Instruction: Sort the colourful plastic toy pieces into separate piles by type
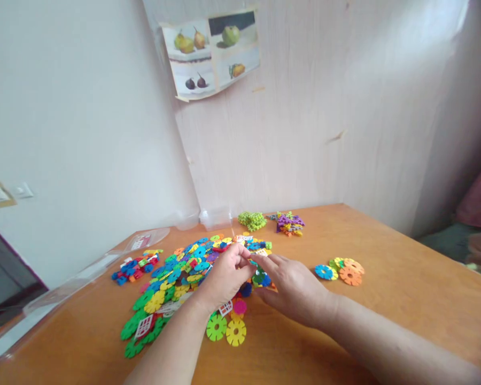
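Both my hands are over the right part of a large heap of colourful notched plastic discs. My left hand has its fingers curled and thumb pressed in; whatever they hold, if anything, is hidden. Close beside it, my right hand has its fingers stretched out and the thumb apart, with nothing visible in it. Green and dark blue pieces show in the gap between the hands. Below them on the table lie a light green disc, a yellow disc and a magenta disc.
To the right is a small group of orange, blue and yellow discs. Green pieces and purple pieces sit near the wall. Small blocks lie left. Clear plastic containers stand behind the heap on the wooden table.
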`<act>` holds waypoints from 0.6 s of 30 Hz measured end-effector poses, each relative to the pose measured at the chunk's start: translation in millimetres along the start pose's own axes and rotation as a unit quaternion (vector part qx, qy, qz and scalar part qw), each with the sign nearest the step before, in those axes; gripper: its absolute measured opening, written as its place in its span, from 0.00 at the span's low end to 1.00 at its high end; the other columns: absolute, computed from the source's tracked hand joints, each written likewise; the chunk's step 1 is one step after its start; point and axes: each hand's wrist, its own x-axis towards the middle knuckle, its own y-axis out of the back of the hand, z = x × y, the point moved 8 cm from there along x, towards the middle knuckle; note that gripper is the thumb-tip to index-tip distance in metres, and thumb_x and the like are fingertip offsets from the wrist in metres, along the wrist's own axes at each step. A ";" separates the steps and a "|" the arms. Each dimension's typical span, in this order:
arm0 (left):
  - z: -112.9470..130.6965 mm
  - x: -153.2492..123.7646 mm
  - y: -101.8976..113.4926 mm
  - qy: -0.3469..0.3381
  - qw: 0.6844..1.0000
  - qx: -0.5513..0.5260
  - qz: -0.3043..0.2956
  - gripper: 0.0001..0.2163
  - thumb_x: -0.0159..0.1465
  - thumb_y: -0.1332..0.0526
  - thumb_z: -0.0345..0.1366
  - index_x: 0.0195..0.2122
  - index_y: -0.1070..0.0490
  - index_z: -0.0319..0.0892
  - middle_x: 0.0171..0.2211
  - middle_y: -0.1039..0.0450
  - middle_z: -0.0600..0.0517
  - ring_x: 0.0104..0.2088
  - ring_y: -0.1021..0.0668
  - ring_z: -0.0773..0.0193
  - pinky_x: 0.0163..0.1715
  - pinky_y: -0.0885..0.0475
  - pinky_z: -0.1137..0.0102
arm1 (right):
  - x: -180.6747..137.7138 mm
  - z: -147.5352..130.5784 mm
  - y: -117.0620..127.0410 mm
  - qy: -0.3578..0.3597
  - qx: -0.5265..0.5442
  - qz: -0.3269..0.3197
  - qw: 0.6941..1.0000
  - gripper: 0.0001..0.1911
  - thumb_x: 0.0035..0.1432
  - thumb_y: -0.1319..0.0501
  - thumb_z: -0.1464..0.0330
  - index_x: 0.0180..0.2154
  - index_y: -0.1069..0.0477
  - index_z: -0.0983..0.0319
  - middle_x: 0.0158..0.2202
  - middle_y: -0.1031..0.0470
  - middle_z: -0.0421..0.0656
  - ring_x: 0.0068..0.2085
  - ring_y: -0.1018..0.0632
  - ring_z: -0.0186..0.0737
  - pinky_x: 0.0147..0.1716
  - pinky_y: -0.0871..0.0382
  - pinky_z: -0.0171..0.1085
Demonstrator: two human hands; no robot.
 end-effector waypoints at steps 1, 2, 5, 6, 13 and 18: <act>-1.8 0.0 -2.6 0.005 1.000 -0.015 -0.003 0.12 0.60 0.35 0.42 0.40 0.34 0.43 0.30 0.28 0.54 0.30 0.26 0.67 0.30 0.35 0.74 | 0.2 1.4 -0.3 -0.005 -0.005 0.002 1.000 0.30 0.59 0.40 0.64 0.62 0.39 0.58 0.48 0.24 0.47 0.47 0.23 0.48 0.43 0.31 0.41; -3.9 0.2 -3.9 0.012 1.000 -0.028 -0.001 0.13 0.60 0.35 0.42 0.40 0.34 0.43 0.30 0.28 0.54 0.29 0.27 0.68 0.29 0.36 0.74 | 0.6 3.2 -0.3 -0.010 -0.012 0.007 1.000 0.27 0.59 0.40 0.63 0.59 0.37 0.58 0.47 0.24 0.47 0.47 0.23 0.48 0.42 0.32 0.40; -7.8 0.0 -7.0 0.037 0.997 -0.062 -0.004 0.14 0.59 0.33 0.43 0.39 0.36 0.43 0.29 0.28 0.55 0.28 0.26 0.68 0.29 0.36 0.74 | 1.8 7.4 -1.0 -0.016 -0.036 0.007 0.999 0.20 0.58 0.39 0.62 0.52 0.32 0.59 0.44 0.23 0.46 0.43 0.23 0.47 0.38 0.33 0.38; -7.4 -0.3 -8.2 0.042 0.997 -0.068 -0.011 0.14 0.59 0.33 0.43 0.39 0.36 0.43 0.29 0.28 0.55 0.29 0.26 0.68 0.29 0.36 0.74 | 2.1 8.9 -1.2 -0.019 -0.043 0.003 0.999 0.18 0.58 0.39 0.63 0.50 0.31 0.58 0.43 0.23 0.45 0.42 0.22 0.46 0.37 0.34 0.38; 1.4 0.1 44.5 0.024 0.993 0.001 0.115 0.11 0.61 0.38 0.41 0.41 0.31 0.42 0.35 0.22 0.51 0.39 0.21 0.62 0.41 0.30 0.70 | -1.9 58.1 1.8 -0.121 -0.116 -0.059 0.984 0.15 0.57 0.42 0.61 0.43 0.28 0.62 0.41 0.26 0.50 0.43 0.24 0.51 0.37 0.37 0.41; -19.4 -7.2 125.0 0.073 0.944 0.149 0.284 0.08 0.61 0.43 0.38 0.37 0.30 0.42 0.33 0.21 0.50 0.35 0.21 0.61 0.35 0.30 0.70 | -9.9 117.9 -0.9 -0.207 -0.142 -0.136 0.958 0.18 0.56 0.43 0.56 0.39 0.27 0.63 0.42 0.26 0.54 0.44 0.24 0.56 0.37 0.37 0.43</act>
